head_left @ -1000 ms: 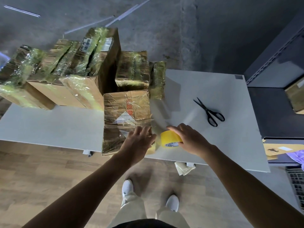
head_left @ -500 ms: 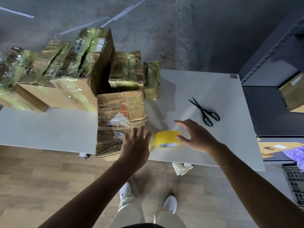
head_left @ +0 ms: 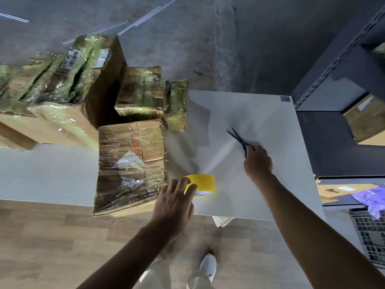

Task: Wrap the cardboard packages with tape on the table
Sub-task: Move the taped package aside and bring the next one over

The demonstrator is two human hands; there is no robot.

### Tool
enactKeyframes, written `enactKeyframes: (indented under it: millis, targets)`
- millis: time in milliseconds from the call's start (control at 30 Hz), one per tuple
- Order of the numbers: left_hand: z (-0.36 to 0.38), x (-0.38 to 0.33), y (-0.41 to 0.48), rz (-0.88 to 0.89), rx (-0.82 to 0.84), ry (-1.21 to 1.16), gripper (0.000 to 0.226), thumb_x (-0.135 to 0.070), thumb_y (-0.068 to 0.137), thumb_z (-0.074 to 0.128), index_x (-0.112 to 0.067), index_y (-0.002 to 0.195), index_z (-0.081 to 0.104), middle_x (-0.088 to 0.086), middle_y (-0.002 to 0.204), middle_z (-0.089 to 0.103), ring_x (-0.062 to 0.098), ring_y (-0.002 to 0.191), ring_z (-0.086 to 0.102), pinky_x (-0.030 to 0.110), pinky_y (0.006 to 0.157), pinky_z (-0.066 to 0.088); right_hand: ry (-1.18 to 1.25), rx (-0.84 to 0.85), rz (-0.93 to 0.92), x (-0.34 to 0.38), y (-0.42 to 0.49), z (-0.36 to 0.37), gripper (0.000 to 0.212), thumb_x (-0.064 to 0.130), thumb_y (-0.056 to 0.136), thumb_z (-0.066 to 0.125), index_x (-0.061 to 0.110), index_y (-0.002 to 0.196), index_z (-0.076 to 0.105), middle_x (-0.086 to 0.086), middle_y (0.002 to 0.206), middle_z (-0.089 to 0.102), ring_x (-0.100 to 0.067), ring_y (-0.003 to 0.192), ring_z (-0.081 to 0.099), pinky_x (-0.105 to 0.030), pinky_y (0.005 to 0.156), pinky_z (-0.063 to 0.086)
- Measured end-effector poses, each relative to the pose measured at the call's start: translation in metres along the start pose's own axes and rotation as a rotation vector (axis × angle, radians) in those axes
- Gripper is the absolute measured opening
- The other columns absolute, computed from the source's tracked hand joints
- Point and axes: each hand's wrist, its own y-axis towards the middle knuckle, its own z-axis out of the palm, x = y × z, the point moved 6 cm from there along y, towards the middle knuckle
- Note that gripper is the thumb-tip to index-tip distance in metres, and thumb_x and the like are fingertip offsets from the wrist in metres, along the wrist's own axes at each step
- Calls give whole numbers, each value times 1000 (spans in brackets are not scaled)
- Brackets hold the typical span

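Observation:
A crumpled cardboard package wrapped in clear tape lies at the near edge of the white table. A yellow tape roll stands just right of it. My left hand rests with straight fingers against the roll's left side. Farther right, my right hand curls around the handles of the black scissors, whose blades point up and to the left.
Several taped boxes are stacked at the table's left and back, with two smaller wrapped packages behind the near one. A dark metal shelf holding a box stands to the right. The floor below is wood.
My right hand left the tape roll and moved right to grip the scissors. My left hand shifted from the package's corner onto the roll.

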Motion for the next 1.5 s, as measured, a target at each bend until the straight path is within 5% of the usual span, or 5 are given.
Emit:
enactKeyframes:
  millis: [433, 667, 867, 1333, 1500]
  targets:
    - [11, -13, -13, 21, 5, -137, 22, -16, 75, 45, -19, 96, 48, 5, 85, 58, 25, 72, 53, 31, 49, 47, -24, 135, 96, -4, 1, 7, 32, 21, 98, 50, 5, 126, 48, -18, 119, 55, -33, 107, 57, -38, 82, 48]
    - [-31, 32, -15, -68, -61, 22, 37, -29, 73, 56, -23, 109, 54, 6, 111, 56, 27, 96, 49, 38, 72, 48, 168, 328, -22, 19, -34, -13, 14, 9, 83, 56, 8, 71, 48, -5, 63, 51, -28, 64, 51, -26, 50, 33]
    - [-15, 66, -22, -134, 219, 169, 94, -15, 47, 89, -24, 130, 45, 16, 125, 55, 38, 96, 60, 44, 67, 54, 624, 384, -189, 66, -96, -49, 18, 12, 87, 59, 11, 105, 60, -5, 84, 74, -15, 74, 67, -21, 57, 42]
    - [-27, 96, -46, -164, 130, 198, 50, 4, 47, 83, -10, 91, 64, 11, 89, 62, 34, 75, 61, 36, 56, 51, 438, 121, -210, 95, -133, -38, 42, 43, 81, 72, 16, 107, 54, -2, 87, 62, -26, 85, 57, -30, 66, 38]
    - [-27, 95, -45, -190, 138, 216, 56, 6, 45, 82, -9, 95, 62, 14, 93, 61, 34, 79, 61, 38, 53, 51, 641, 473, -149, 110, -161, -26, 37, 55, 80, 65, 20, 94, 63, 3, 76, 68, -18, 73, 63, -29, 67, 47]
